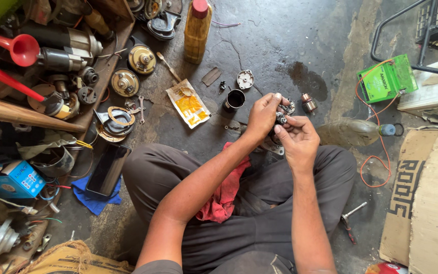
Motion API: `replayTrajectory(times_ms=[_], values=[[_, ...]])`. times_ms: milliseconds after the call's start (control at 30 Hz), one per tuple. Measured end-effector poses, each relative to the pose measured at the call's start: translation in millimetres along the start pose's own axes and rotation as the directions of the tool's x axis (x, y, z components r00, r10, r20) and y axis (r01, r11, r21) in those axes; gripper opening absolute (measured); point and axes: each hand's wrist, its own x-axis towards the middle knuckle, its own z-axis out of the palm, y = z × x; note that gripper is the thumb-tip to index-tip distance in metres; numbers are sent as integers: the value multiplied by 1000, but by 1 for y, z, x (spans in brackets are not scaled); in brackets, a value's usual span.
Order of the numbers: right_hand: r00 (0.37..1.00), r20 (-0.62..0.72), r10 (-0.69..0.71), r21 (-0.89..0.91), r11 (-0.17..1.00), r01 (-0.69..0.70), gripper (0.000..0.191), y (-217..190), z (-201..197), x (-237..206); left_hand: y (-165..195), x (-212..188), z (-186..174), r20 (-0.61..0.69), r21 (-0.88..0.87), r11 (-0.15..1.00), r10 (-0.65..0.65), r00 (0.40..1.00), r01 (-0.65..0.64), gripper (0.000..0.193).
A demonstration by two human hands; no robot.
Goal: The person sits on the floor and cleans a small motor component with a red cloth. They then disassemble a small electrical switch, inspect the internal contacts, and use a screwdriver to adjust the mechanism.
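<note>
- The grip: both hands meet over the lap, clenched round one small metal part [283,115]. The left hand [262,115] wraps it from the side and top; the right hand [298,141] pinches it from below with thumb and fingertips.
- The part sits between the two hands, above the crossed legs and clear of the floor. Only bits of toothed, shiny metal show past the fingers; its exact shape is hidden.
- Just beyond the hands, on the concrete floor [280,40], lie loose pieces: a dark cup [235,99], a round plate [245,79], a small copper-toned rotor [308,102] and a tiny bolt [222,86].
- A red rag [224,198] lies over the left thigh, under the left forearm.
- Further out: a yellow pouch [189,103], a brown bottle [196,31] with a red cap, a phone [106,169] on a blue cloth, a green battery [386,79] with orange wire, and cardboard [432,203] at the right.
- At the left edge, a wooden shelf [105,71] holds motors, housings and red funnels.
- Progress, as a judgement: the unit looks stripped, since its pieces are spread on the floor. The part in hand is mid-work; nothing looks put back together, so most of the job seems left.
</note>
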Motion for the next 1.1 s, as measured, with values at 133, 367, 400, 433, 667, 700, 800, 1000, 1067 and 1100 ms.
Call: replayTrajectory(times_ms=[133, 367, 400, 433, 667, 700, 800, 1000, 1067, 1100], values=[[999, -26, 19, -29, 999, -20, 37, 1, -1, -4, 1, 0, -1, -2, 21, 996, -87, 996, 87, 36], [992, -66, -109, -65, 992, 105, 16, -2, 11, -5, -3, 1, -2, -1, 22, 1000, -13, 1000, 13, 36], [994, -83, -72, -49, 996, 68, 20, -4, 11, -4, -3, 1, -3, 3, 15, 999, -29, 1000, 28, 35], [995, -98, -32, -31, 999, 29, 25, -7, 10, -4, -3, 1, -3, 5, 9, 999, -44, 999, 44, 35], [994, 24, -105, -217, 970, 108, 16, -15, 3, 2, -2, 0, -3, 20, 26, 999, 20, 1000, -21, 35], [993, 45, -110, -203, 972, 117, 17, -15, 2, 5, -2, 0, -3, 17, 31, 999, 9, 1000, -10, 35], [989, 95, -115, -174, 976, 130, 17, -17, 2, 10, -2, 1, -3, 17, 18, 1000, 14, 1000, -14, 35], [984, 60, -170, -312, 933, 181, 18, -18, 4, 2, -5, 2, -1, 21, 29, 998, 56, 998, -56, 35], [986, 17, -166, -278, 946, 164, 15, -16, 4, 3, -5, 1, -1, 20, 30, 998, 47, 999, -47, 35], [983, 21, -180, -259, 949, 179, 15, -14, 5, 5, -5, 0, -1, 21, 26, 999, 37, 999, -37, 35]])
